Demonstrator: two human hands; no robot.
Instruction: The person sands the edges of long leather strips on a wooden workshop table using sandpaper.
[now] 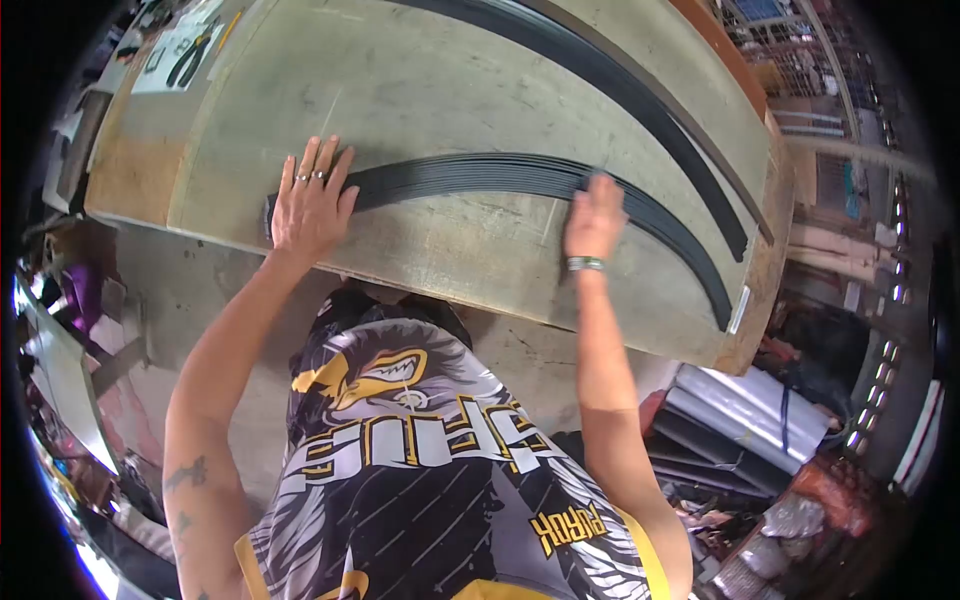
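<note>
The left hand [308,200] lies open, fingers spread, flat on the near end of the strips [480,176], a bundle of black bands on the table [420,80]. The right hand [594,218] presses farther along the strips, fingers curled over them (whether gripping, I cannot tell). Beyond the strips lies a longer strip [640,95]. If either palm lifts, the stacked bands could likely fan apart and slide.

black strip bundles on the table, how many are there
2. One black strip bundle lies under both hands, left hand on its end, right hand farther along. A second bundle runs along the table behind it; more may be hidden.
</note>
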